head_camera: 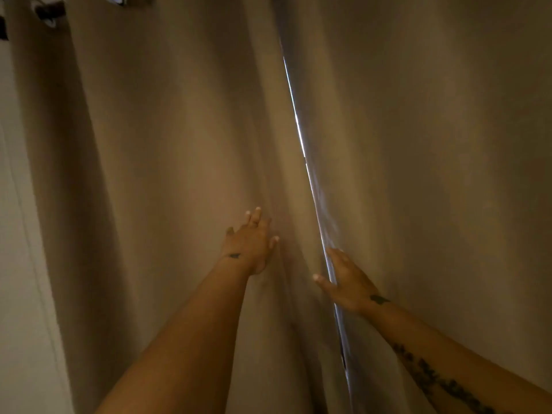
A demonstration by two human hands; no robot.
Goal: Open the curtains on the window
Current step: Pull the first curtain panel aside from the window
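Note:
Two beige curtain panels fill the view: the left curtain (167, 162) and the right curtain (424, 150). Between them runs a thin bright slit of daylight (298, 130) from top centre down to the bottom. My left hand (251, 243) lies flat on the left curtain near its inner edge, fingers spread. My right hand (346, 279) rests on the inner edge of the right curtain, its fingers reaching into the slit and its thumb out to the left. Whether those fingers curl around the edge is hidden.
A pale wall (21, 264) borders the left curtain on the far left. Dark curtain rings and a rod end (49, 13) show at the top left corner.

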